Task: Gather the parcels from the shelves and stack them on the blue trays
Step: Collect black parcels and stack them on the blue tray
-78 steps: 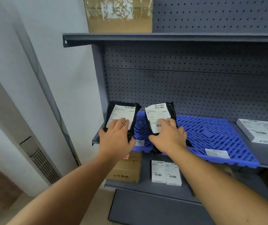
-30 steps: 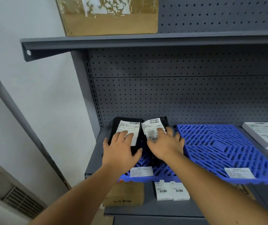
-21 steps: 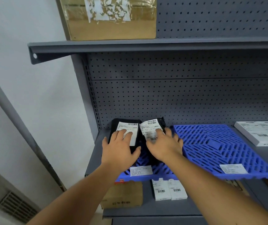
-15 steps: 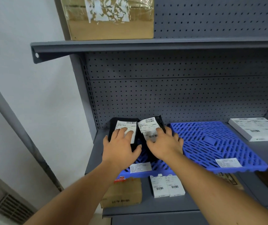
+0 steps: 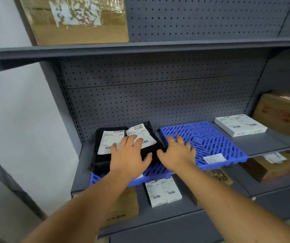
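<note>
Two black parcels with white labels lie side by side at the left end of the blue tray [image 5: 211, 142] on the middle shelf: the left parcel [image 5: 105, 146] and the right parcel [image 5: 146, 137]. My left hand [image 5: 128, 155] lies flat across both parcels with fingers spread. My right hand [image 5: 177, 151] hovers with spread fingers over the tray just right of the parcels and holds nothing. A white flat parcel [image 5: 240, 127] lies on the shelf to the right of the tray.
A taped cardboard box [image 5: 77, 20] stands on the top shelf. A brown box [image 5: 284, 113] sits far right. On the lower shelf are two small white boxes [image 5: 162, 192], a cardboard box [image 5: 123, 207] and more cartons [image 5: 270, 165]. A white wall is at the left.
My right hand has come off the right black parcel and moved right over the blue tray. My left hand has shifted right across both parcels. The view has swung right.
</note>
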Motion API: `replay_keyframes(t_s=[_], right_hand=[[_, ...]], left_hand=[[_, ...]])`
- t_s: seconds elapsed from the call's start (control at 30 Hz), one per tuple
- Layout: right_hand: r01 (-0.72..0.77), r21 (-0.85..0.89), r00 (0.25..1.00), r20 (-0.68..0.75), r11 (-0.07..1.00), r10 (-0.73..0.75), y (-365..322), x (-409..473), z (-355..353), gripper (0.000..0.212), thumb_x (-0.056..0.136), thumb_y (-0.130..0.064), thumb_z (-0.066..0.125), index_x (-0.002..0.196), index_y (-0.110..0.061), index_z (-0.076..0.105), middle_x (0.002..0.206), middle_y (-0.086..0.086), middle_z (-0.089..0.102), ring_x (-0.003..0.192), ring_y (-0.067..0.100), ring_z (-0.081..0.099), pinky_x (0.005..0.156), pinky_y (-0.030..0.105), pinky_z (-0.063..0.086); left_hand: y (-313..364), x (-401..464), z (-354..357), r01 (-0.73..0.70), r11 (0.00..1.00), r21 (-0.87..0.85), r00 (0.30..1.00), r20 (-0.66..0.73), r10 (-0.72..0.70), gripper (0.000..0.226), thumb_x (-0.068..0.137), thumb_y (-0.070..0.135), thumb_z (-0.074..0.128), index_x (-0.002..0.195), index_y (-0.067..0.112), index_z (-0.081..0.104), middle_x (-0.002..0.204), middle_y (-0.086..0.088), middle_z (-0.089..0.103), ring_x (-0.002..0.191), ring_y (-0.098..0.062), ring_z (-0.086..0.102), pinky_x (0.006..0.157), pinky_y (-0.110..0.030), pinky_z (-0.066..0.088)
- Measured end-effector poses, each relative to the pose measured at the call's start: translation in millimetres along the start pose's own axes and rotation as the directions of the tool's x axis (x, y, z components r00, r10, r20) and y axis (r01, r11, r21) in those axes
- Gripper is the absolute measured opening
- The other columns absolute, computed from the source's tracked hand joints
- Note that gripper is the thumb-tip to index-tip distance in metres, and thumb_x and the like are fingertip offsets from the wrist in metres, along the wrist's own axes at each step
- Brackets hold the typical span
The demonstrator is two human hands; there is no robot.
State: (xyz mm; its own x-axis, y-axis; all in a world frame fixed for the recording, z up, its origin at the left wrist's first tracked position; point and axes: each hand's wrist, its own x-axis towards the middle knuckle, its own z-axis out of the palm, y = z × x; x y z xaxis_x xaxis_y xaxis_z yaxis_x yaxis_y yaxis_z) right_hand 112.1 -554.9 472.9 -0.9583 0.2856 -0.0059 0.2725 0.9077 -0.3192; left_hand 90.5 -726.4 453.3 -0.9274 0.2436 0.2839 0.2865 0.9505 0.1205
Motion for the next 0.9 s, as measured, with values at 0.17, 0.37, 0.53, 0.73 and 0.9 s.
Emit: replay_keyframes(t_s=[0.17,0.37,0.53,0.73,0.9], right_hand=[[-0.05,-0.009,0.999,-0.018,0.999,0.049,45.8,-2.5,-20.2,0.071,0.093,-0.061,0.046,0.154,-0.027,0.033,0.165,0.008,0.024,0.145,0.042,0.027,0.116,0.056,0.025],[-0.118,-0.003,0.991,-0.07,0.993,0.118,119.5,-9.8,-49.6,0.072,0.093,-0.062,0.047,0.154,-0.028,0.033,0.164,0.006,0.026,0.144,0.04,0.03,0.115,0.053,0.025],[-0.177,0.019,0.979,-0.102,0.984,0.178,195.3,-21.2,-78.8,0.069,0.093,-0.062,0.046,0.152,-0.028,0.035,0.158,0.006,0.032,0.142,0.039,0.032,0.115,0.053,0.027],[-0.275,0.023,0.952,-0.133,0.961,0.276,278.8,-36.1,-111.9,0.069,0.092,-0.064,0.047,0.15,-0.029,0.037,0.161,0.005,0.03,0.142,0.039,0.031,0.113,0.052,0.026],[-0.372,0.037,0.915,-0.155,0.927,0.373,342.5,-49.8,-129.4,0.067,0.091,-0.061,0.047,0.149,-0.029,0.038,0.159,0.006,0.033,0.141,0.039,0.033,0.111,0.053,0.028]], left_hand=[[44.8,10.7,0.3,-0.061,0.998,-0.022,0.998,-0.007,0.06,0.068,0.093,0.07,0.041,0.151,0.033,0.042,0.161,0.007,0.034,0.15,-0.017,0.025,0.119,-0.057,0.027],[124.7,17.6,8.2,-0.165,0.986,-0.033,0.986,0.014,0.165,0.069,0.095,0.069,0.04,0.152,0.032,0.04,0.161,0.005,0.033,0.15,-0.019,0.025,0.119,-0.059,0.026],[207.2,21.0,15.5,-0.246,0.967,-0.061,0.969,0.02,0.247,0.069,0.095,0.069,0.039,0.154,0.033,0.039,0.164,0.005,0.03,0.152,-0.02,0.024,0.12,-0.058,0.024],[300.9,20.1,25.1,-0.334,0.938,-0.096,0.942,0.008,0.336,0.068,0.094,0.069,0.041,0.151,0.032,0.043,0.162,0.005,0.034,0.149,-0.019,0.027,0.12,-0.057,0.024],[369.5,19.2,35.6,-0.413,0.902,-0.127,0.907,0.025,0.419,0.068,0.094,0.069,0.04,0.151,0.033,0.041,0.16,0.007,0.034,0.149,-0.018,0.026,0.117,-0.057,0.027]])
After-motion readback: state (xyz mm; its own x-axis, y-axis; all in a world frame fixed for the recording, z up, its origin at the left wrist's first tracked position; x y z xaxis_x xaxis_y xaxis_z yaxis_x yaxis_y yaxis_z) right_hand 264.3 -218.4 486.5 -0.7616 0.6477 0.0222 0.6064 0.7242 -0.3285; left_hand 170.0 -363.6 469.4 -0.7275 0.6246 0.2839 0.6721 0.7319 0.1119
